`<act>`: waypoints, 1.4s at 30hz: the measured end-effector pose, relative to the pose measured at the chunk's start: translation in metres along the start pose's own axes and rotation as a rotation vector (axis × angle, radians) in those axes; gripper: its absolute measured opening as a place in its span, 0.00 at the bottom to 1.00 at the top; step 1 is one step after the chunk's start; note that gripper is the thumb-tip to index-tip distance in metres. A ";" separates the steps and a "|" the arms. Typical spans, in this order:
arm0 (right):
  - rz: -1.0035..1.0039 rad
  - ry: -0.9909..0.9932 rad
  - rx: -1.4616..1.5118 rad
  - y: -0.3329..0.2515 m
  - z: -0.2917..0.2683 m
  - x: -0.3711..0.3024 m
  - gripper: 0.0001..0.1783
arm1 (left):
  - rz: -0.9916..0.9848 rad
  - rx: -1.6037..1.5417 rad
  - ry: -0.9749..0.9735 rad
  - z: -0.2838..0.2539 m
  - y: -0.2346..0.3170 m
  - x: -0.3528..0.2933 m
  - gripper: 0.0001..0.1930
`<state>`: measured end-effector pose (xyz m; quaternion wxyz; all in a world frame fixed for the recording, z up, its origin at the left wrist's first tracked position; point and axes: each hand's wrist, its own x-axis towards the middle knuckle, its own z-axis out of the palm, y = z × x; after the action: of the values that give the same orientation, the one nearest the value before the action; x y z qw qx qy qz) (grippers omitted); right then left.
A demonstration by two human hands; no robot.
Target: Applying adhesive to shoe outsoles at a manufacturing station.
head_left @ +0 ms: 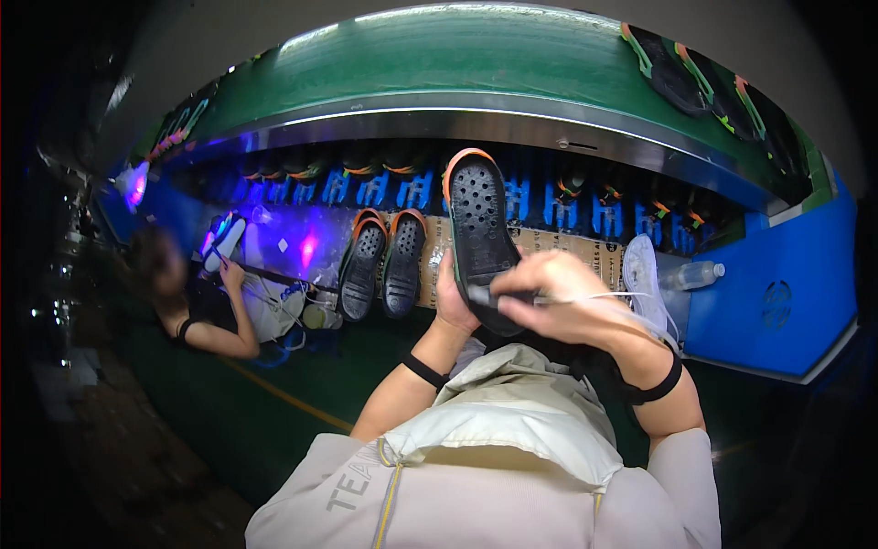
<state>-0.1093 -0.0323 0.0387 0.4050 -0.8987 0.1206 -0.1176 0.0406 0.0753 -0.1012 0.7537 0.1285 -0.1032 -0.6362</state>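
While left hand (453, 297) clasps black shoe (476, 210) by its side near cardboard (585, 245), right hand (558, 284) pinches small blurred tool (479, 294) at heel. Shoe probably light, rubbery, bendy; best held by side walls.

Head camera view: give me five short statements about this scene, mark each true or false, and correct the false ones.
1. The left hand holds a black shoe. True.
2. The right hand is well away from the held shoe. False: it is at the shoe's lower part, the end nearer the wearer.
3. Two more black shoes are to the left of the held one. True.
4. The clear bottle is to the left of the held shoe. False: it is to the right.
5. Another person is at the left side of the view. True.
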 end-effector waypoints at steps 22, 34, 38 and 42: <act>-0.504 0.386 0.062 -0.009 0.010 0.034 0.16 | 0.169 -0.023 -0.030 0.038 0.012 -0.024 0.34; -0.368 0.513 -0.151 -0.028 0.013 0.019 0.17 | 0.205 0.003 -0.078 0.007 0.036 -0.015 0.40; -0.571 0.125 0.047 -0.032 0.014 0.014 0.21 | 0.166 -0.087 -0.217 0.049 0.042 -0.007 0.43; -0.384 0.264 -0.026 -0.036 0.011 0.007 0.19 | 0.176 0.031 -0.154 0.050 0.058 -0.010 0.49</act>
<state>-0.0948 -0.0033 0.0600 0.3444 -0.8870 0.0008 -0.3077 0.0769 0.0906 -0.0348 0.7944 0.0812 -0.1817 -0.5739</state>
